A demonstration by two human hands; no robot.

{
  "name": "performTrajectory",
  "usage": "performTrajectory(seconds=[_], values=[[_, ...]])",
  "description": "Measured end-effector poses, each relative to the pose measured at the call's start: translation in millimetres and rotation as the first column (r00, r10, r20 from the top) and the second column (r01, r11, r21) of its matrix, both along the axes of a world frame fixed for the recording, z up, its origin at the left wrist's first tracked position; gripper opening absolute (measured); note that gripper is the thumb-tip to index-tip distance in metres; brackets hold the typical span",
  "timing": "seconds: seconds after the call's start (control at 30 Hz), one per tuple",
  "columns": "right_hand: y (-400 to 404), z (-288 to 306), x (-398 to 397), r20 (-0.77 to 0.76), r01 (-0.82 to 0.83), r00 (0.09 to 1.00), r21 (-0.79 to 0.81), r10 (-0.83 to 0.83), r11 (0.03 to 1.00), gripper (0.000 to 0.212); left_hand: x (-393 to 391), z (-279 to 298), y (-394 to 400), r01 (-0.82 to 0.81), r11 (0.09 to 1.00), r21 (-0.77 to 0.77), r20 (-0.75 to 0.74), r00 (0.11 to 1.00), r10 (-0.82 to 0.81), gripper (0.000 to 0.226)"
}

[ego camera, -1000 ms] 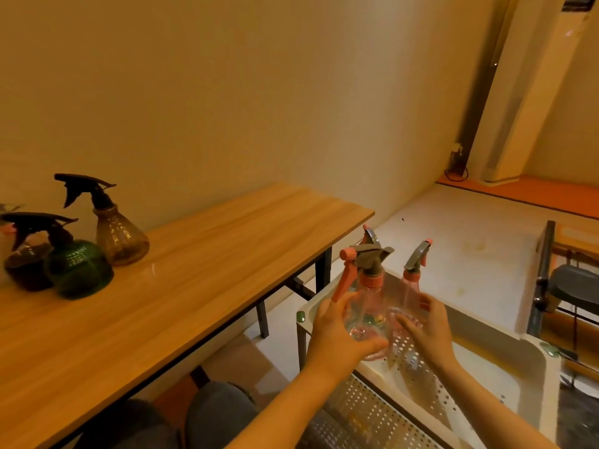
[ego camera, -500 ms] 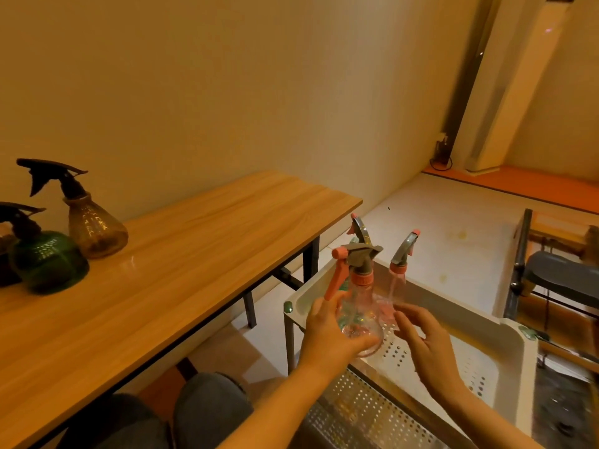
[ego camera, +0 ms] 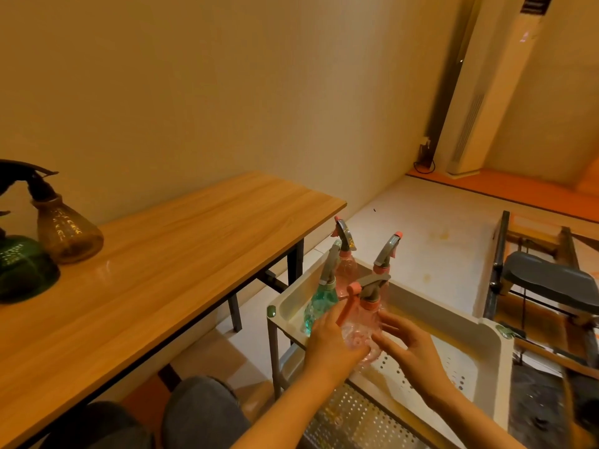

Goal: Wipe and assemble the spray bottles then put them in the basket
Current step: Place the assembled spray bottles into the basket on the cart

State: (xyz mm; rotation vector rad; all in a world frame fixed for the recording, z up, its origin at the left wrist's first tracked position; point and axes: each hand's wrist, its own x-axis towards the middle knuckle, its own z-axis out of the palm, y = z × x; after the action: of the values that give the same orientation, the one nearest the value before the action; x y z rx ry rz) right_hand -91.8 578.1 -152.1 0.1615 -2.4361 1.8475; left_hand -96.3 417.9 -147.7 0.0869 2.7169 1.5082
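The wooden table (ego camera: 181,254) stretches away to the left of both hands, and the white basket (ego camera: 486,332) with its perforated floor sits directly under and beyond them. A dark chair (ego camera: 551,283) stands well off to the right of the right hand. Far to the left of the left hand, on the table, a brown spray bottle (ego camera: 63,228) stands upright just beside a green spray bottle (ego camera: 22,273). Inside the basket, just beyond the fingers, stand a teal spray bottle (ego camera: 319,303) and two pink ones, the far bottle (ego camera: 345,270) and another bottle (ego camera: 387,254) a little to its right. Between the hands is the pink spray bottle (ego camera: 361,328), upright over the near part of the basket, its trigger pointing toward the left hand. The left hand (ego camera: 330,348) grasps it, fingers curled round its body. The right hand (ego camera: 411,348) is released, fingers spread and relaxed just beside the bottle; whether they touch it I cannot tell.
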Motion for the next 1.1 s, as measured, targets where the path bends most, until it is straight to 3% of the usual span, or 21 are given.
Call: performTrajectory(seconds=[0.17, 0.47, 0.83, 0.93, 1.1], values=[[-3, -18, -2, 0.028, 0.003, 1.000, 0.011, -0.003, 1.000, 0.036, -2, -12, -4, -0.040, 0.993, -0.112, 0.052, 0.998, 0.046, 0.074], [-2, -26, -3, 0.110, -0.030, 0.993, 0.001, 0.030, 1.000, 0.038, -6, -20, -5, -0.074, 0.941, -0.329, 0.013, 0.996, 0.083, 0.068], [-2, -26, -1, 0.134, -0.045, 0.990, -0.054, 0.052, 0.998, 0.051, -2, -13, -17, -0.082, 0.942, -0.324, -0.032, 0.997, 0.076, 0.054], [-4, -25, -1, 0.131, -0.043, 0.990, -0.046, 0.049, 0.998, 0.038, -2, -12, -20, -0.063, 0.948, -0.313, -0.024, 0.998, 0.058, 0.049], [-2, -20, 0, 0.125, -0.020, 0.992, -0.001, 0.020, 1.000, 0.040, -5, -14, -27, -0.047, 0.958, -0.284, -0.060, 0.998, 0.031, 0.048]])
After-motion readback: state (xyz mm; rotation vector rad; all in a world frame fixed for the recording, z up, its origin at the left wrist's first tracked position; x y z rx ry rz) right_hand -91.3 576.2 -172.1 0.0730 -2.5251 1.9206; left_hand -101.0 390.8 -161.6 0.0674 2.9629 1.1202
